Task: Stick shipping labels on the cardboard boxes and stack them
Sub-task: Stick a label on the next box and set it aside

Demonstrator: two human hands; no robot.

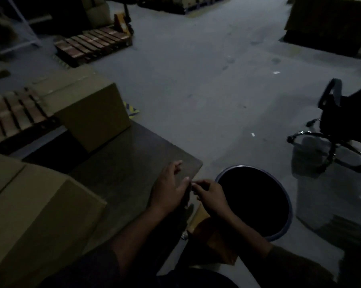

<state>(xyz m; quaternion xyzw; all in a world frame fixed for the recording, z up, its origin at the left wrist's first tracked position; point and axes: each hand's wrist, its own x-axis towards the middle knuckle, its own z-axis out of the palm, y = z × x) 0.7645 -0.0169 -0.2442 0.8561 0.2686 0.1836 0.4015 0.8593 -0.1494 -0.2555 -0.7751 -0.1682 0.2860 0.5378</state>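
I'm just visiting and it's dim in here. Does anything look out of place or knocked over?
Yes: the office chair at right leans steeply, its wheeled base partly lifted, as if tipping. Small white scraps litter the floor. The cardboard boxes on the table look undamaged.

Matt brown cardboard boxes [36, 208] sit on a smooth wooden table [134, 154]; the grey floor [196, 80] looks slightly glossy.

left hand [168, 189]: bare | right hand [209, 194]: bare | sleeves [289, 265]: dark, pushed up to the elbows | forearms: bare
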